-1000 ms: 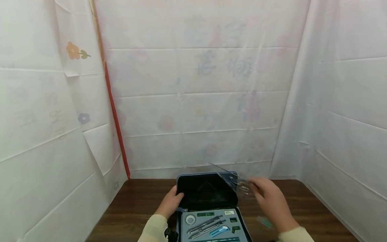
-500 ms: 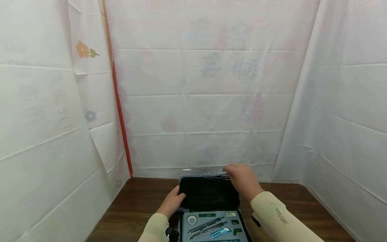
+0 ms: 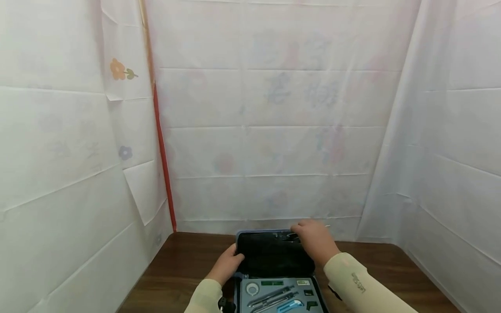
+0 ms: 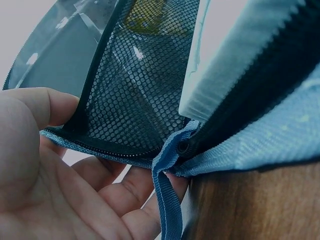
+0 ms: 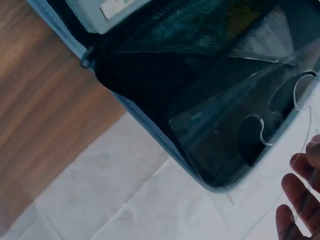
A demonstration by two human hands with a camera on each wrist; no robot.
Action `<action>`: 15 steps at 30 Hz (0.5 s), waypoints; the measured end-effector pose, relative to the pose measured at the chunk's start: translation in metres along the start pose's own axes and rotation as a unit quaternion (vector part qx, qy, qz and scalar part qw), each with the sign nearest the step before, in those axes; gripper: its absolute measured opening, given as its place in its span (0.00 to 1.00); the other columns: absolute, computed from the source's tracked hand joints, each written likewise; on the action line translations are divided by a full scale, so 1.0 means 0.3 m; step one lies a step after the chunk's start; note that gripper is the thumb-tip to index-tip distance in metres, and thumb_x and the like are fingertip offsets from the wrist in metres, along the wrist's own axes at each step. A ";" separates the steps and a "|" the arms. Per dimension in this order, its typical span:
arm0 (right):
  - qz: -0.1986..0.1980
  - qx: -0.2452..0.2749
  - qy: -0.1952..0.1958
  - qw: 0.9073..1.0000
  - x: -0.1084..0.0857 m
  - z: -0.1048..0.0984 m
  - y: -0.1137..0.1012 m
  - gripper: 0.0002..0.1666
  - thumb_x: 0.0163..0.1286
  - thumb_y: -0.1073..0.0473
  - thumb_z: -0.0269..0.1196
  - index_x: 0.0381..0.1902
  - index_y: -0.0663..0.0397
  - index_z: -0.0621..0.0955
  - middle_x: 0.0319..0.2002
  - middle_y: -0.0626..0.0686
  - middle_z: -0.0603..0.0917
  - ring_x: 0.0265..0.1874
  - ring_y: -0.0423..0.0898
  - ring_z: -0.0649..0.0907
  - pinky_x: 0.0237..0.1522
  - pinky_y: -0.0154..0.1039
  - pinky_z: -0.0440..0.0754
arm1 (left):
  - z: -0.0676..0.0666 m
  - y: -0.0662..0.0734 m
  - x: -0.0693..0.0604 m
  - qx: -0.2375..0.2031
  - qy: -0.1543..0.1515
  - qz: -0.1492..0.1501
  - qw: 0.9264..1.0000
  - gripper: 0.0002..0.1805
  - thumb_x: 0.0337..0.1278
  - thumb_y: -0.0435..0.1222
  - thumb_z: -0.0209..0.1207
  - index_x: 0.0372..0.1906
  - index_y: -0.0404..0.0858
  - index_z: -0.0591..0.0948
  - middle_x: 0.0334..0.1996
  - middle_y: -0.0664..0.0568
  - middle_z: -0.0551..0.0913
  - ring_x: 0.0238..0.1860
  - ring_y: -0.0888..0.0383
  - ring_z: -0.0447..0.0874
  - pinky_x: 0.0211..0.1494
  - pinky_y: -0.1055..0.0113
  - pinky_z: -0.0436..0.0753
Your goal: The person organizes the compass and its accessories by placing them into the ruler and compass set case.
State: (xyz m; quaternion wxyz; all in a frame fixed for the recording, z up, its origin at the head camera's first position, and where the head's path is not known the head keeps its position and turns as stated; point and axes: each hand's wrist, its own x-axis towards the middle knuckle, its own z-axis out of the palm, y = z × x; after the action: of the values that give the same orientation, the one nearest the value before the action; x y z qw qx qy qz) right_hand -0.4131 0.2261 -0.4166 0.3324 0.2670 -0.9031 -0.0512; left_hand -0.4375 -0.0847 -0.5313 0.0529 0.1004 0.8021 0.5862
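Note:
A zip case (image 3: 274,254) stands open on the table, its dark lid raised and its grey tray (image 3: 256,300) facing up. My left hand (image 3: 226,265) grips the lid's left edge, thumb inside and fingers behind. Inside the lid, a black mesh pocket (image 4: 142,85) shows in the left wrist view. My right hand (image 3: 315,241) pinches a clear plastic ruler (image 5: 220,117) with curved cut-outs at the lid's upper right edge. Most of the ruler lies inside the lid; its marked edge sticks out towards my fingers (image 5: 300,195).
The tray holds a white ring (image 3: 252,288), metal compass-like tools (image 3: 270,297), a light blue piece (image 3: 289,306) and small dark blocks. A blue strap (image 4: 170,200) hangs at the hinge. White sheets (image 3: 274,152) enclose the wooden table (image 3: 188,265).
My right hand has moved left, from beside the case to the lid's upper right edge, then slightly down, taking the clear ruler into the lid. My left hand keeps its grip on the lid.

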 end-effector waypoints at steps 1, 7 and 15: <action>0.003 -0.002 0.002 1.000 0.000 -0.002 -0.001 0.17 0.64 0.69 0.75 0.42 0.37 0.91 0.34 0.42 0.88 0.37 0.41 0.87 0.43 0.43 0.89 | 0.001 0.001 0.001 0.001 0.000 0.003 1.000 0.20 0.75 0.41 0.54 0.67 0.42 0.79 0.66 0.44 0.83 0.57 0.51 0.83 0.60 0.43 0.80; -0.013 -0.020 -0.015 1.000 0.011 0.007 -0.031 0.15 0.64 0.67 0.77 0.38 0.37 0.92 0.33 0.42 0.88 0.35 0.42 0.87 0.44 0.45 0.88 | -0.004 0.000 0.004 0.017 0.013 0.005 1.000 0.18 0.76 0.43 0.53 0.64 0.44 0.80 0.65 0.46 0.83 0.57 0.53 0.82 0.60 0.46 0.79; 0.021 -0.019 -0.100 0.995 0.036 0.004 -0.084 0.14 0.67 0.65 0.74 0.39 0.35 0.93 0.34 0.42 0.88 0.37 0.45 0.86 0.49 0.52 0.86 | -0.004 -0.004 -0.001 0.023 0.025 -0.006 0.999 0.28 0.80 0.46 0.47 0.79 0.48 0.71 0.79 0.42 0.71 0.76 0.42 0.71 0.74 0.33 0.70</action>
State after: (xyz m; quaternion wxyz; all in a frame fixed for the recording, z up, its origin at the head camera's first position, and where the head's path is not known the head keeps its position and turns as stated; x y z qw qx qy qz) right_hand -0.4095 0.1989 -0.4180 0.2468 0.2351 -0.9360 -0.0875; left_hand -0.4377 -0.0862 -0.5320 0.0347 0.0820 0.8171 0.5696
